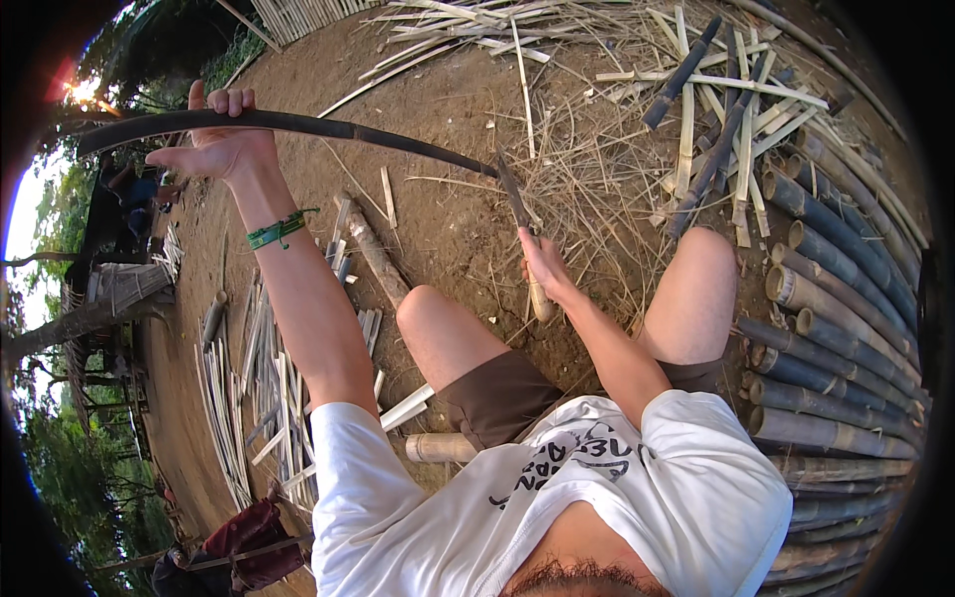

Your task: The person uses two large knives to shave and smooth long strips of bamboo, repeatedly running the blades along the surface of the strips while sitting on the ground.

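Note:
A long dark bamboo strip curves from the far left toward the middle. My left hand is out at arm's length with the strip across its palm, some fingers curled over it and the thumb sticking out. In front of my knees, my right hand is closed round the pale wooden handle of a knife. Its blade points away from me and meets the strip's right end; whether it cuts into it, I cannot tell. A green bracelet is on my left wrist.
Thin shavings litter the dirt ground beyond the knife. Split strips lie piled at the far right, more pale strips at left. Stacked bamboo poles line the right side. A person in dark red is at lower left.

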